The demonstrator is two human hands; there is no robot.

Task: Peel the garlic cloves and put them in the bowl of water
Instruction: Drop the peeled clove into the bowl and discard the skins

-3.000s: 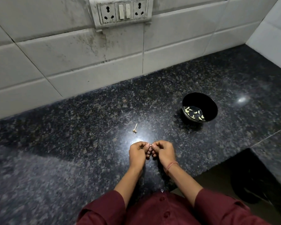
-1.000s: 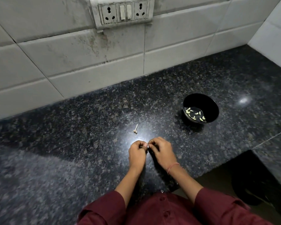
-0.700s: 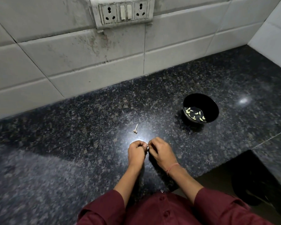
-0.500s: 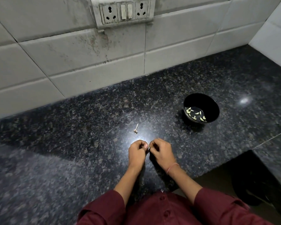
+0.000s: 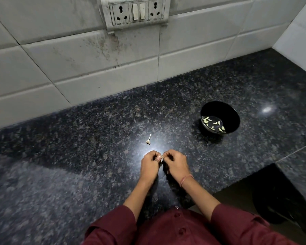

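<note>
Your left hand (image 5: 149,166) and right hand (image 5: 175,165) both pinch one garlic clove (image 5: 161,158) near you; the black bowl (image 5: 226,110) sits far right.

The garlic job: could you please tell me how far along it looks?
Done: several peeled cloves lie in the water of the black bowl. In hand: the left hand and right hand pinch one small clove between them. Left: that clove must go into the bowl. Only a bare stalk lies on the counter; no other cloves show.
</note>
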